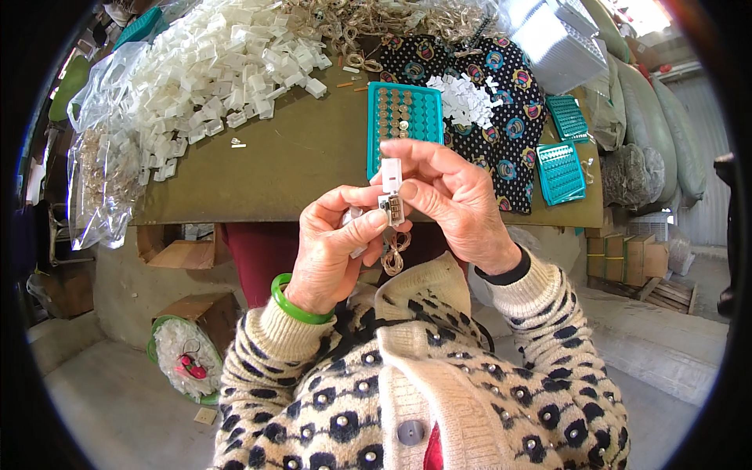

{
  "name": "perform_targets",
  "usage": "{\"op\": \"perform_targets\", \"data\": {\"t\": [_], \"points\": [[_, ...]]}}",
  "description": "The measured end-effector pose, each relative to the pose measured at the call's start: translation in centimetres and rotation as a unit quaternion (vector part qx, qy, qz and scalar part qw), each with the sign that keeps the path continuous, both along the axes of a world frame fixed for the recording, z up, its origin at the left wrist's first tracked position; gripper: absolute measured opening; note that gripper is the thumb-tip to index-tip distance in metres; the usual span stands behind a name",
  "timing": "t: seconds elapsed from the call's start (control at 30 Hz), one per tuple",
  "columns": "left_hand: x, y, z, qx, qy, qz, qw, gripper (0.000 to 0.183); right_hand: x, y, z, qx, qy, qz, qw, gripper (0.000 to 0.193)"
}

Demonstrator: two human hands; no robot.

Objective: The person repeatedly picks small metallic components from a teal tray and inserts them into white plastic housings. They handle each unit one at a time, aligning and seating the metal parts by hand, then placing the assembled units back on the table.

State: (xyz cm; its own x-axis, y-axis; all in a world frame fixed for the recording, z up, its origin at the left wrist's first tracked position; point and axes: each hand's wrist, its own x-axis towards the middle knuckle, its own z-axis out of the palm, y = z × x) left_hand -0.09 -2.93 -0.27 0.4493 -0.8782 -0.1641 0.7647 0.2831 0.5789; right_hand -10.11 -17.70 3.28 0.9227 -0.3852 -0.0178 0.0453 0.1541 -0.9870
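Observation:
Close in front of my chest, both hands work on a small white plastic battery case. Its lower part is uncovered and shows button-like metal cells inside. My left hand, with a green bangle at the wrist, pinches the lower part between thumb and fingers. More white plastic pieces show among its fingers. My right hand grips the upper white part with thumb and curled fingers. A coil of thin copper-coloured wire hangs below the case. Just beyond my hands lies a teal tray with rows of round cells on its left side.
A large heap of white plastic cases covers the table's left side. Coiled wires lie at the back. White slips rest on a patterned dark cloth. Two teal trays lie right. Below left stands a round bin.

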Motion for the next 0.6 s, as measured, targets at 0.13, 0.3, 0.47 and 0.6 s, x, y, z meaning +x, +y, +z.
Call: {"op": "perform_targets", "data": {"t": [0.13,0.3,0.47,0.6], "points": [[0.0,0.1,0.0,-0.006,0.014,-0.022,1.0,0.017,-0.2,0.2,0.2,-0.084,-0.04,-0.069,0.993,0.02],[0.0,0.4,0.0,-0.007,0.023,-0.028,0.999,0.016,-0.7,0.7,0.8,-0.175,-0.04,-0.085,0.98,0.014],[-0.3,0.7,0.0,0.003,0.007,-0.027,1.0,0.018,-0.7,1.1,0.5,-0.261,-0.073,-0.111,0.956,0.014],[-0.8,0.7,-0.1,-0.021,0.001,-0.001,1.0,0.016,-0.3,1.2,-0.1,-0.426,-0.158,-0.143,0.879,0.018]]}}
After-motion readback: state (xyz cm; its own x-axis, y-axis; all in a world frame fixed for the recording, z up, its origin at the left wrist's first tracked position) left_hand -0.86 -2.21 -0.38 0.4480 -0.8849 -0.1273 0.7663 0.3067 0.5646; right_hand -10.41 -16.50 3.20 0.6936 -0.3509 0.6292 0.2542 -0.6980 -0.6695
